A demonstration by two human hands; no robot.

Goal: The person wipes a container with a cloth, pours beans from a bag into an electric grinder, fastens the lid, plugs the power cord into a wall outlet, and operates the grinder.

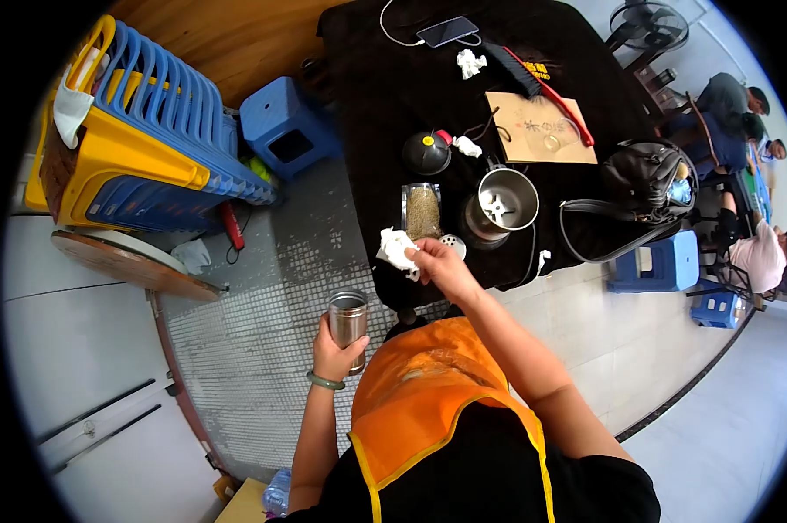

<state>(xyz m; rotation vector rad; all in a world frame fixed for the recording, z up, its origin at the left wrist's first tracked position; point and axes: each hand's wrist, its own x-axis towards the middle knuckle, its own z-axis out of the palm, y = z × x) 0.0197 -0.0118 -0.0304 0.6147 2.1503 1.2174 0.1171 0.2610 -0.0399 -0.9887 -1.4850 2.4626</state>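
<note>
My left hand (334,356) is wrapped round an open stainless steel cup (349,319), held upright over the tiled floor. Between the fingers of my right hand (446,268) is a crumpled white tissue (397,250), above the near edge of the dark-covered table. Just beyond that hand lies a clear packet of greenish-brown grains (423,209). Beside it sits a white lid with holes (453,246), partly hidden by my right hand. A metal grinder with an open bowl (508,200) stands to the right; its blades show inside. Behind the packet is a black round lid with a yellow centre (426,152).
On the table (384,96) are a phone (448,32), a red-handled brush (541,78), a brown paper bag (541,131) and a black handbag (646,179). Stacked blue and yellow stools (162,131) stand left. Several people sit at far right, near blue stools (659,263).
</note>
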